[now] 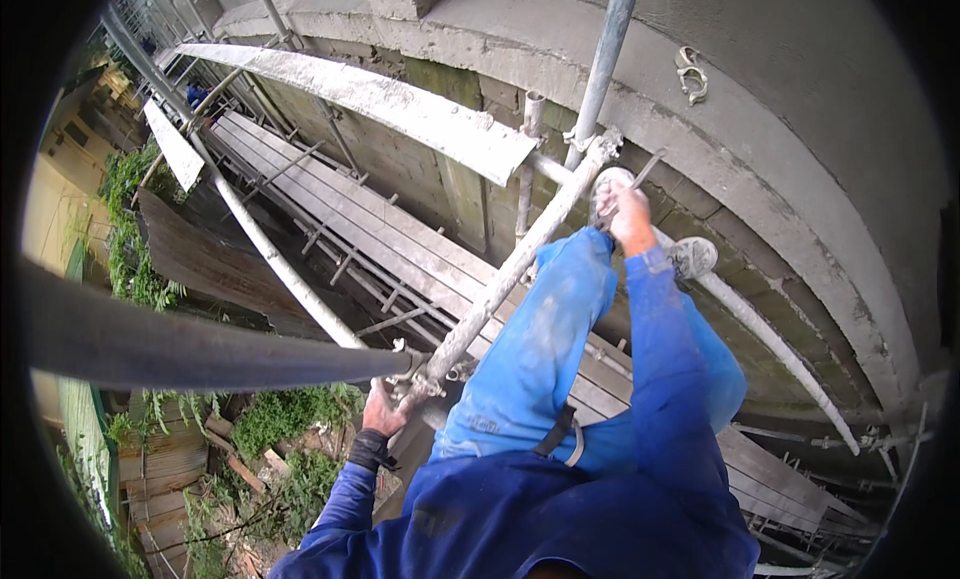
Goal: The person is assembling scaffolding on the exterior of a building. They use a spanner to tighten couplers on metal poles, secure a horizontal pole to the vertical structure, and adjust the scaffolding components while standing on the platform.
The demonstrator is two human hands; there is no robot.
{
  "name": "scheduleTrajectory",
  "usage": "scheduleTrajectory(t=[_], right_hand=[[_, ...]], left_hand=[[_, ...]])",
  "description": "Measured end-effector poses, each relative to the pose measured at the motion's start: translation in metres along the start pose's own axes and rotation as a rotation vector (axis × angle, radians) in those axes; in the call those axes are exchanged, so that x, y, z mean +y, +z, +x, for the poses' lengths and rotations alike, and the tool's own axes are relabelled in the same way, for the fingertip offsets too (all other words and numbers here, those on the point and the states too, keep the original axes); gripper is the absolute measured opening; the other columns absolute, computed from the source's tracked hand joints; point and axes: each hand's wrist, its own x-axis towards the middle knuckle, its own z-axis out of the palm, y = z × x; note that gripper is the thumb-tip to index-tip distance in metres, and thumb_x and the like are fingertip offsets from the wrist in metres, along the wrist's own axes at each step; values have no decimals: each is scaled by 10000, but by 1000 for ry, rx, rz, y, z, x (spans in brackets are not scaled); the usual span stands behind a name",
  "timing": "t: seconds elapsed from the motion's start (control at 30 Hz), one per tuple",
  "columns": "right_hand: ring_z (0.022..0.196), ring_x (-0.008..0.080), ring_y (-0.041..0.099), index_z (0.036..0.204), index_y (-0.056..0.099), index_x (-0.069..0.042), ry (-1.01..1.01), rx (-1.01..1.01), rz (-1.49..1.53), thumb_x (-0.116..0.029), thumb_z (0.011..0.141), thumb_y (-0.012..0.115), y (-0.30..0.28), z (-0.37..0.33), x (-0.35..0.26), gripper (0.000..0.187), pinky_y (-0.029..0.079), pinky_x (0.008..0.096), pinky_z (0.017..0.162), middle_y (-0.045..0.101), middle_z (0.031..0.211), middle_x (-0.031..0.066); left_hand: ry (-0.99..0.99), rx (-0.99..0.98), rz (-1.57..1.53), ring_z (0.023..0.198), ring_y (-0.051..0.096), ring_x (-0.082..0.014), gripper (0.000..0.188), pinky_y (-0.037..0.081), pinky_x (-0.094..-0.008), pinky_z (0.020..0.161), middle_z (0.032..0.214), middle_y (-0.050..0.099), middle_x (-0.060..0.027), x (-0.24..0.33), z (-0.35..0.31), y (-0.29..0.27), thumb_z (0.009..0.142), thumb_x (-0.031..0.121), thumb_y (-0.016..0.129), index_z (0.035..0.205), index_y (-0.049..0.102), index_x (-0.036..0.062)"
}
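Resting left hand (382, 411) by the clamp (420, 384) at the near end of a crusted pole (520, 257), likely heavy, stiff and best gripped mid-length, with right hand (627, 215) near a shoe (693, 259), both finger holds impossible to tell

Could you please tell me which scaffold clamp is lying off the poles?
The loose clamp on the grey concrete, upper right: it sits apart from the poles, whereas the fitted clamp beside the left hand is at a joint.
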Motion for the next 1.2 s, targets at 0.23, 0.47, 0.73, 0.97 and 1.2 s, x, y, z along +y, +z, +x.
scheduleTrajectory(t=[0.23,0.47,0.73,0.97,1.2], right_hand=[[470,133,488,973,521,-105,150,199,-202,-335,943,493,-40,94,119,234,363,285,364,553,685,46],[565,193,567,956,526,-151,298,246,-191,-467,990,425,-50,146,165,334,478,395,486,566,724,33],[823,232,630,1143,565,-34,235,226,-21,-496,959,497,-41,154,184,502,526,400,733,648,952,102],[886,241,618,1171,552,-12,14,218,33,-454,971,495,-114,171,178,488,512,394,813,633,1021,106],[965,256,611,1203,515,-16,330,191,128,-504,994,395,-33,130,150,544,525,431,837,607,1048,126]], left_hand=[[-611,22,-935,764,619,-148,466,501,-277,687,895,649,-65,-35,3,14,907,356,572,1235,521,29],[-759,-59,-993,722,599,-141,643,394,-250,528,924,675,-42,7,29,-1,907,667,376,1289,539,175],[-936,-272,-947,848,577,-227,788,454,-365,746,1079,641,-81,-28,40,-9,840,793,321,1272,555,178],[-1028,-384,-1091,793,544,-235,731,427,-392,736,965,633,-105,-54,65,23,825,769,380,1197,599,179],[-1031,-423,-1313,791,554,-233,702,431,-358,730,993,636,-49,-62,41,-5,853,702,376,1212,587,137]])
